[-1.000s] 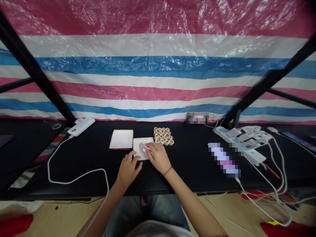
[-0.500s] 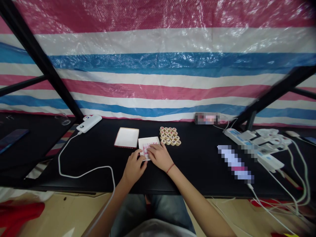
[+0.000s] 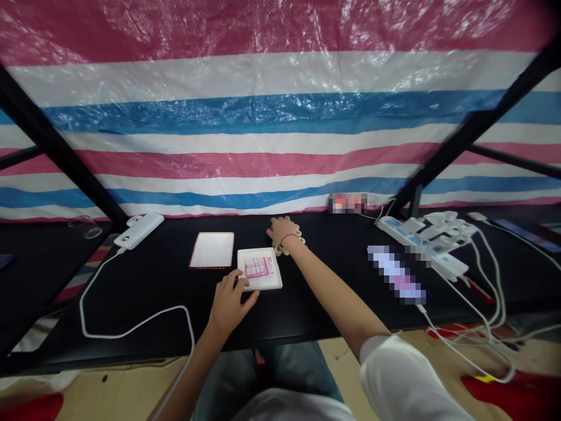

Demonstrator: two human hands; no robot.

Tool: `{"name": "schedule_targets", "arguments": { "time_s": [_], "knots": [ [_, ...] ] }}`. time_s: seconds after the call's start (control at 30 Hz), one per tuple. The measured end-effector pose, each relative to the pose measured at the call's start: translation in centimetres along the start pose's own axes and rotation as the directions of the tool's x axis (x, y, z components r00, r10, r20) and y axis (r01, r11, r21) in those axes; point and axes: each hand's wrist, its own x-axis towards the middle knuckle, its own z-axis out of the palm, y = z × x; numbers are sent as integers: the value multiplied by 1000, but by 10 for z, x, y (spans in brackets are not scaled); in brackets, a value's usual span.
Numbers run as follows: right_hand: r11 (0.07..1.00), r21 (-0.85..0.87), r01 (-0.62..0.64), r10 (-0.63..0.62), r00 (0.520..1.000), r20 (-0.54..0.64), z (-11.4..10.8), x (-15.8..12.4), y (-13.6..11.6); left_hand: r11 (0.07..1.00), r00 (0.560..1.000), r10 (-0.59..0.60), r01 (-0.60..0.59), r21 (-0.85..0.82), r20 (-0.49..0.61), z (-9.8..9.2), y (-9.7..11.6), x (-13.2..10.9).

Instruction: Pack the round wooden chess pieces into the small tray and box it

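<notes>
A shallow white box [image 3: 274, 283] with a pink grid drawn on its bottom lies near the middle of the black table. My left hand [image 3: 230, 298] is at its front-left corner, fingers apart, with the fingertips touching the left edge and the thumb by the front edge. Behind and to the right of the box, my right hand [image 3: 281, 231] lies over round Chinese chess pieces [image 3: 279, 251], its fingers spread and the tips hidden. Several pieces show around the palm and wrist; the others are covered. A red cord circles the right wrist.
A box lid [image 3: 213, 250], white inside, lies left of the box. A white power bank [image 3: 139, 230] with a cable is at the left. On the right are a blurred phone [image 3: 397, 275] and a power strip [image 3: 442, 262] with chargers. A striped sheet [image 3: 263, 158] hangs behind.
My right hand has left the white box and moved away from me onto the chess pieces. My left hand stays at the box's corner. The view has shifted slightly.
</notes>
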Motion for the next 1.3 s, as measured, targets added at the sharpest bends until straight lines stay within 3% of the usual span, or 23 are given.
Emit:
{"name": "schedule_targets", "arguments": {
  "time_s": [0.23, 0.43, 0.53, 0.63, 0.83, 0.93, 1.03, 1.1, 1.3],
  "knots": [
    [1000, -7, 0, 0, 1000, -5, 10, 8, -6, 997, 993, 41, -48, 65, 108, -2, 2, 3],
    [999, 33, 36, -33, 995, -99, -6, 0, -11, 995, 991, 52, -62, 77, 124, -2, 2, 2],
    [969, 165, 185, -161, 975, -151, -10, -24, -15, 993, 991, 64, -74, 89, 115, -3, 3, 1],
    [868, 326, 375, -333, 926, -178, -1, -56, -21, 992, 990, 83, -93, 91, 110, -2, 2, 1],
    [788, 336, 516, -493, 856, -157, 32, -92, -33, 991, 992, 94, -102, 87, 85, -1, 1, 0],
    [741, 352, 572, -531, 820, -214, 45, -89, -34, 998, 999, 48, -49, 45, 13, -4, -1, 2],
    [694, 372, 616, -546, 788, -285, 53, -86, -33, 995, 986, -87, 94, 42, -141, -9, -10, 11],
    [682, 384, 623, -540, 782, -310, 56, -85, -33, 976, 967, -175, 195, 96, -185, -9, -20, 19],
    [666, 406, 625, -532, 780, -329, 58, -85, -31, 965, 970, -236, 241, 107, -53, 0, -43, 47]
  ]
}}
